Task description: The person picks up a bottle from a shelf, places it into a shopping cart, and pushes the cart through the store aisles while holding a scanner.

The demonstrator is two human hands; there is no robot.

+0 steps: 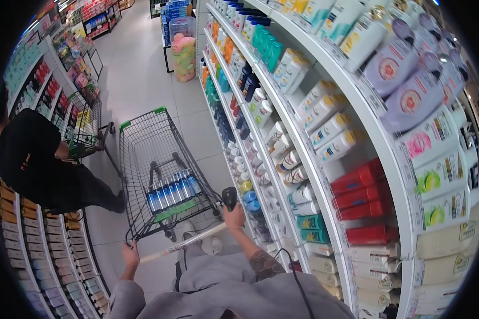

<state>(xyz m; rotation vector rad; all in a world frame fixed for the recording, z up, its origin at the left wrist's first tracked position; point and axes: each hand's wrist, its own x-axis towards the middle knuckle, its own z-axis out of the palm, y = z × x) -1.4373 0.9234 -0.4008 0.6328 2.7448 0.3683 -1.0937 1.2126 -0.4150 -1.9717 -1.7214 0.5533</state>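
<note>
A wire shopping cart (138, 133) with green corner trim stands in front of me. My left hand (131, 253) is wrapped round the left end of its pale handle bar (183, 243). At the right end of the bar, my right hand (234, 217) is closed on a black handheld device (229, 199) with a rounded head, which sticks up from the fist. Several blue and silver cans (171, 192) stand in a row inside the cart, near the handle, above a green panel (175, 211).
Close on my right runs a tall white shelf (351, 69) of bottles, with red bottles (359, 202) low down. To the left a person in black (32, 154) stands beside another cart (85, 127). A clear bin of colourful puffs (183, 53) stands up the aisle (127, 69).
</note>
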